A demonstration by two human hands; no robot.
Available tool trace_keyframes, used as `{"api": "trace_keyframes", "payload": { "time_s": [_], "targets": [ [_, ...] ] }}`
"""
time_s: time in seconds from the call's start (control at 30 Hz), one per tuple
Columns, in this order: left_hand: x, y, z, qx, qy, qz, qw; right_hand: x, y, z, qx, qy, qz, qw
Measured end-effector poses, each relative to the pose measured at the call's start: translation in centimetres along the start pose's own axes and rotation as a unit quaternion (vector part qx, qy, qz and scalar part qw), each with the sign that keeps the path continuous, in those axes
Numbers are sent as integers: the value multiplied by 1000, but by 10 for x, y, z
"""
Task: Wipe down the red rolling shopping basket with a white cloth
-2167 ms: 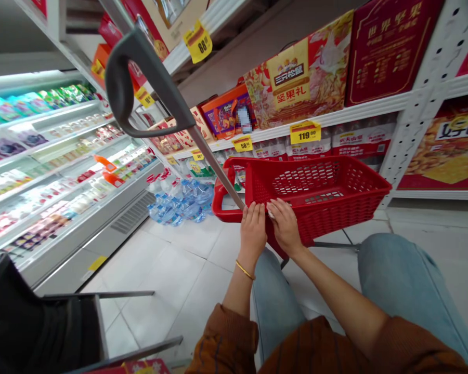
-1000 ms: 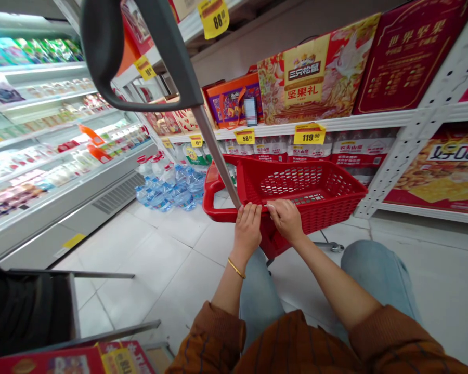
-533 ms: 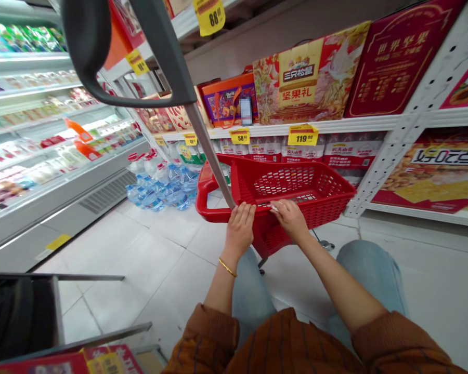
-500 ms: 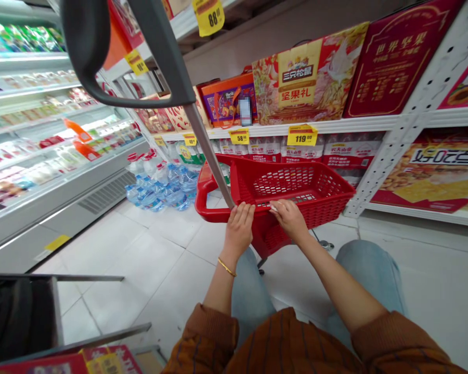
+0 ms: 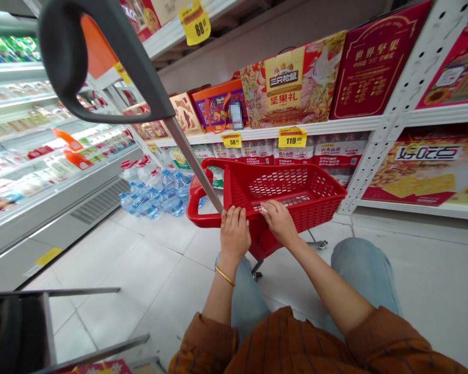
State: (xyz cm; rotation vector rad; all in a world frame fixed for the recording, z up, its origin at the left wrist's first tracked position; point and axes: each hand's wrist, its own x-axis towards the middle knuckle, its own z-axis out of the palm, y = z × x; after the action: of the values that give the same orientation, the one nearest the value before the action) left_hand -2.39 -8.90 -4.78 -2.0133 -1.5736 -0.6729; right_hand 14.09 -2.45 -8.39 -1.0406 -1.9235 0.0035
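A red wheeled shopping basket [image 5: 320, 200] stands on the tiled floor in front of my knees, and it looks empty. Its long metal pull rod rises towards me and ends in a grey loop handle [image 5: 68, 67] at the top left. My left hand [image 5: 234, 234] rests on the basket's near rim beside the foot of the rod, fingers curled over the edge. My right hand [image 5: 277, 221] lies on the same rim just to the right, fingers bent over it. A gold bangle sits on my left wrist.
Shelves with gift boxes [image 5: 296, 80] and yellow price tags [image 5: 292, 137] run behind the basket. Packs of bottled water [image 5: 156, 195] lie on the floor at the left. A lit chiller cabinet [image 5: 31, 171] lines the left side. A metal frame [image 5: 50, 322] is at the bottom left.
The view has swung a little, so basket and hands sit further left in the picture. Both hands stay on the basket's near rim.
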Motion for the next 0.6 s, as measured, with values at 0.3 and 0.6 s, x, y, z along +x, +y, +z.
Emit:
{"api": "trace_keyframes", "payload": {
  "time_s": [0.3, 0.6],
  "targets": [
    [12, 35, 19, 13, -25, -7, 1000, 2, 2, -3, 52, -32, -33, 998],
    [8, 29, 21, -4, -1, 31, 1000, -10, 40, 7, 3, -65, -118, 991]
  ]
}}
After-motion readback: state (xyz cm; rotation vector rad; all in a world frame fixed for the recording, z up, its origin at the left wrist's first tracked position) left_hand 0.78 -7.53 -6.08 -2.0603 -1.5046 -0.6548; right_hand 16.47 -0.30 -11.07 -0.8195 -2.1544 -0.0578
